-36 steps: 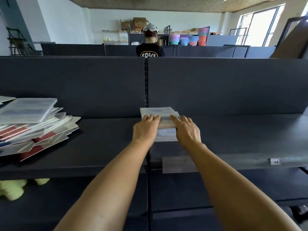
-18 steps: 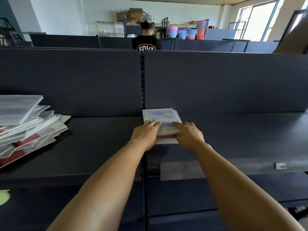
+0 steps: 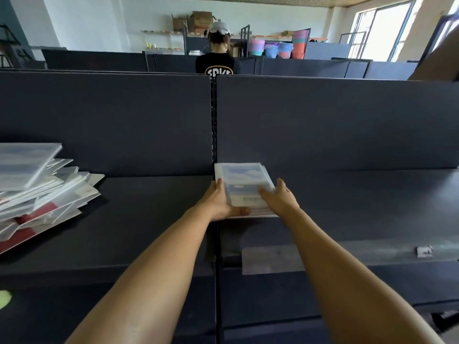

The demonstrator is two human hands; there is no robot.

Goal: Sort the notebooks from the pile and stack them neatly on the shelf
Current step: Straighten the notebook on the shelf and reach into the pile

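Note:
A small neat stack of notebooks (image 3: 244, 178) with pale blue sky covers lies on the dark shelf (image 3: 360, 202), against the back panel just right of the centre upright. My left hand (image 3: 217, 201) lies along the stack's left side, fingers straight, with the thumb stretched across its front edge. My right hand (image 3: 279, 197) rests flat on the stack's right front part. A loose, fanned pile of notebooks (image 3: 44, 194) in white, grey and red sits on the shelf at the far left.
A slotted upright (image 3: 213, 125) divides the dark back panels. A clear label strip (image 3: 270, 259) and a small clip (image 3: 424, 251) sit on the shelf's front lip. A lower shelf (image 3: 323, 289) lies below. A person (image 3: 218, 58) stands behind the partition, facing away.
My hands slid from the top of the stack outward; the left now lies along its left side and front edge. The camera tilted down slightly.

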